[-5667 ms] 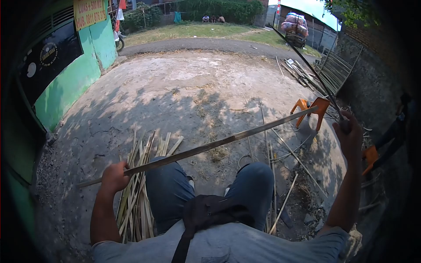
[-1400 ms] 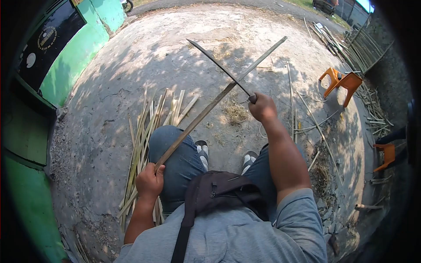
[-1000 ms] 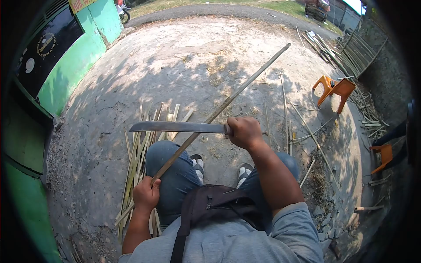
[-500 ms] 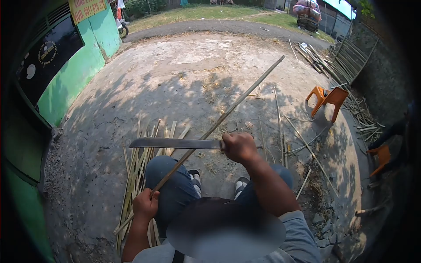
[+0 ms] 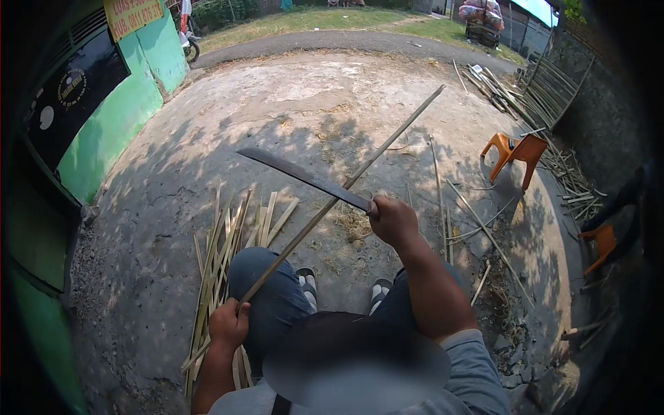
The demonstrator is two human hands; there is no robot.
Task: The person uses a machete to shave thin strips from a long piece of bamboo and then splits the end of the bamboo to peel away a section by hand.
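Observation:
My left hand is wrapped round the lower end of a long, thin wooden strip, which slants up and away to the right. In my right hand is the handle of a machete. Its long dark blade points to the upper left and crosses the strip around mid-length. Whether blade and strip touch is hard to tell. The strip passes over my left knee.
Many split strips lie in a pile beside my left leg. Loose strips are on the ground to the right. An orange chair stands farther right, with more sticks near the wall. A green building borders the left.
My right hand has moved up and slightly right along the strip with the machete, and the blade tip has swung upward. My left hand has stayed in place on the strip.

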